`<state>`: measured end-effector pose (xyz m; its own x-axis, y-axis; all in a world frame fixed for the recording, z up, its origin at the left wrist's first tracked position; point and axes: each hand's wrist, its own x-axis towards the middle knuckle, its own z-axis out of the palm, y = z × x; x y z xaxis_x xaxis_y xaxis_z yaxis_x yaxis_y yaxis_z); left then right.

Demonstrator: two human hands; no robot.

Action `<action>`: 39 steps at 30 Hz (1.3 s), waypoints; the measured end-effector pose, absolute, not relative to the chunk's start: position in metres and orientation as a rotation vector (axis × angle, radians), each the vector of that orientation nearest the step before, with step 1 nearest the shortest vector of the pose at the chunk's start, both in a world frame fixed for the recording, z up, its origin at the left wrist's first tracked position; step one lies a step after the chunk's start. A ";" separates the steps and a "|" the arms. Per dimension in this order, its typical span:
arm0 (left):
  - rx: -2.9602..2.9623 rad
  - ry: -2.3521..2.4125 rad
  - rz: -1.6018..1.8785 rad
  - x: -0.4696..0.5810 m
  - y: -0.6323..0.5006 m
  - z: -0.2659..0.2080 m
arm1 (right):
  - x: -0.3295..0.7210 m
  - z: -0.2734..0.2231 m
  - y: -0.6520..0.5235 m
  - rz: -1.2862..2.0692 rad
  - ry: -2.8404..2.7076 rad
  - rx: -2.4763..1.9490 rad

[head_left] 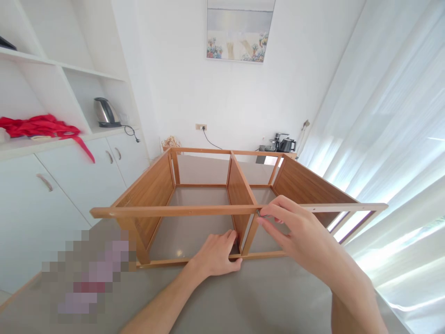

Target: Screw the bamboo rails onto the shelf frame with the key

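Note:
A wooden shelf frame (pixel 194 211) lies on the grey tabletop, with a middle panel (pixel 239 181) splitting it into two bays. My left hand (pixel 217 253) is closed around the near lower rail by the foot of that panel, thumb in front and fingers inside. Close to where the near upper rail meets the middle panel, my right hand (pixel 292 222) pinches a small bent metal hex key (pixel 259 213). Its tip is at the rail's near face; whether it sits in a screw is too small to see.
A white cabinet (pixel 79 171) at left carries a kettle (pixel 106 112) and red cloth (pixel 41 126). Behind the frame stands a coffee maker (pixel 276 143). A white curtain (pixel 396 139) hangs at right. Something blurred out lies on the tabletop (pixel 264 297) at left.

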<state>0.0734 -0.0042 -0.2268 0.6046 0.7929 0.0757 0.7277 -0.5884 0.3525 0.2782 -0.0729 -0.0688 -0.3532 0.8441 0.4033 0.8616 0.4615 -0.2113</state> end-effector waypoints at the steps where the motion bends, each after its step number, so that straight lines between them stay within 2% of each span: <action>1: 2.549 1.253 0.328 0.074 -0.005 -0.228 | 0.278 -0.070 -0.072 -0.071 -2.262 -1.413; 24: 2.507 1.242 0.300 0.074 -0.006 -0.226 | 0.268 -0.068 -0.083 -0.206 -2.303 -1.585; 31: 2.521 1.227 0.363 0.073 -0.004 -0.229 | 0.268 -0.066 -0.081 -0.108 -2.235 -1.507; 39: 2.543 1.240 0.319 0.075 -0.005 -0.228 | 0.264 -0.067 -0.080 -0.150 -2.171 -1.550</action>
